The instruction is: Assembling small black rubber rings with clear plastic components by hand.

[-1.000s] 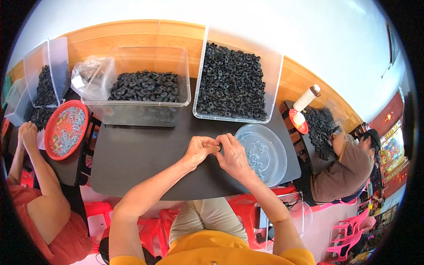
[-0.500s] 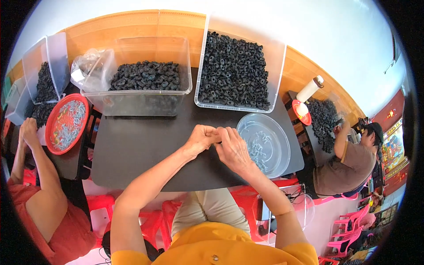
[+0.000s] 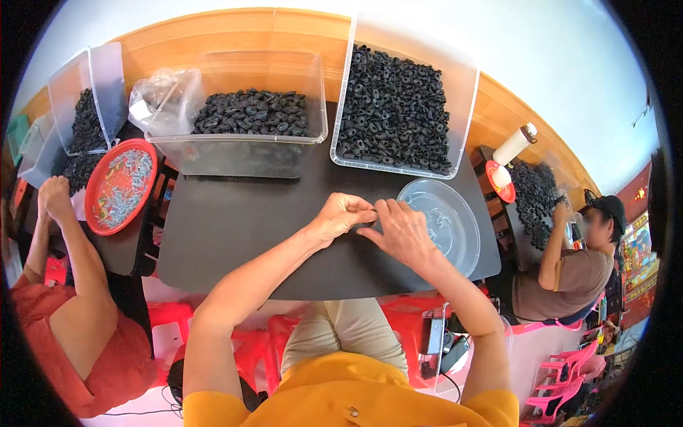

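My left hand point(image 3: 343, 216) and my right hand point(image 3: 404, 229) meet above the dark table point(image 3: 249, 242), fingertips touching. The left thumb and forefinger are pinched together. On the right, the fingers are bent toward that pinch and the thumb points left below it. What sits between the fingertips is too small and covered to name. Just beyond my right hand is a clear round tub point(image 3: 472, 235) with small silvery screw-like pieces point(image 3: 442, 219) in it, partly hidden by the hand.
Along the far side stand a clear bin point(image 3: 235, 160) of rounded black parts and a taller bin point(image 3: 466, 107) of black parts. At left, a red tray point(image 3: 91, 206) of metal pieces lies near one person's hands point(image 3: 55, 199). Another person point(image 3: 562, 277) works at right beside a black pile point(image 3: 533, 199).
The view has shifted, so the table and bins sit a little farther right and higher. My hands stay together; the right thumb now stands farther from its fingers.
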Demonstrator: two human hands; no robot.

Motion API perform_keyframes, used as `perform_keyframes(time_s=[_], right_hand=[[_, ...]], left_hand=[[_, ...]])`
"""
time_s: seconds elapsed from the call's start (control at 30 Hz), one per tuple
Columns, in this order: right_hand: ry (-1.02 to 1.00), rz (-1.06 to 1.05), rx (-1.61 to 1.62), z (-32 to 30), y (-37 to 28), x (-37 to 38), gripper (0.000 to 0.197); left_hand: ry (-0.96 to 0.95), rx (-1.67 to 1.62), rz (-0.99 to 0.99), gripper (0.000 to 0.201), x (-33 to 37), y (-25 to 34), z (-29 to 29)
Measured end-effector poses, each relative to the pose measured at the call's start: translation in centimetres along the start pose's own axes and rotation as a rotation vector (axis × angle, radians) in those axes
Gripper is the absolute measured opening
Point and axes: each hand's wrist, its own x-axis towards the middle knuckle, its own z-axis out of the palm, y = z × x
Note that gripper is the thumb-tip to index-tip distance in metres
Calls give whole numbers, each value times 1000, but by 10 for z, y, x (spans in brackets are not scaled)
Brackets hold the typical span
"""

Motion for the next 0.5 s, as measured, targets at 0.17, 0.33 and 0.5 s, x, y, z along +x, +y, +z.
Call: perform_keyframes(time_s=[0.17,0.33,0.5], right_hand=[[-55,-36,-19,1,1,5,40],[-32,-87,-34,1,2,5,36],[-89,-23,-109,3,6,4,33]], left_hand=[[-23,-22,10,16,4,-7,-3],[-79,-20,-90,17,1,1,-9],[-77,31,-110,19,3,-2,-11]])
